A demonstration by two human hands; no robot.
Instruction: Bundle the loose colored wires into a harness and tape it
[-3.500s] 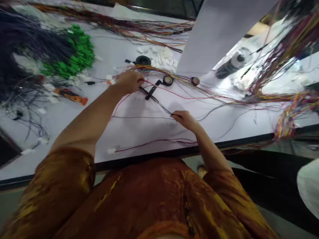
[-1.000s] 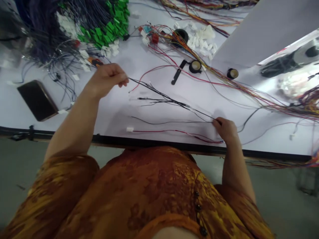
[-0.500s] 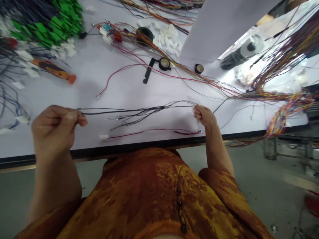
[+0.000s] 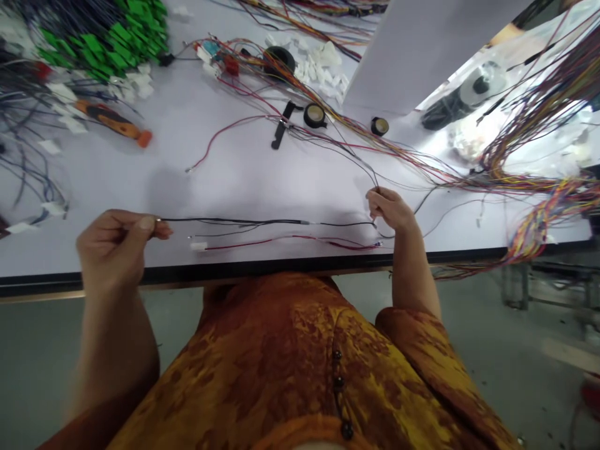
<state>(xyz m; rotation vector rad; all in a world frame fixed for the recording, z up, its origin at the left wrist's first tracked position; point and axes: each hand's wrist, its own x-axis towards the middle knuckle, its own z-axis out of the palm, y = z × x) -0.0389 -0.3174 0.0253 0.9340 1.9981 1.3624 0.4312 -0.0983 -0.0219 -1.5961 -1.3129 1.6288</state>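
"Holding what, right now?"

"A black wire point(image 4: 244, 221), drawn nearly straight across the view. The left hand point(image 4: 112, 247) pinches one end between thumb and fingers. The right hand point(image 4: 391, 209) is curled closed at the other end."

"Where does it lie?"

"Just above the table's near edge point(image 4: 234, 272), running along it. A red wire point(image 4: 290, 238) with a white connector point(image 4: 199, 246) lies between it and that edge."

"What else is about?"

"Farther from the edge are a screwdriver point(image 4: 112, 123) with an orange handle, a tape roll point(image 4: 314, 115) and green connectors point(image 4: 103, 37)."

"Which step does this seem to be?"

"Most likely straightening and checking this one wire by hand."

"And what does the next move call for?"

"Probably opening one hand, since neither is free."
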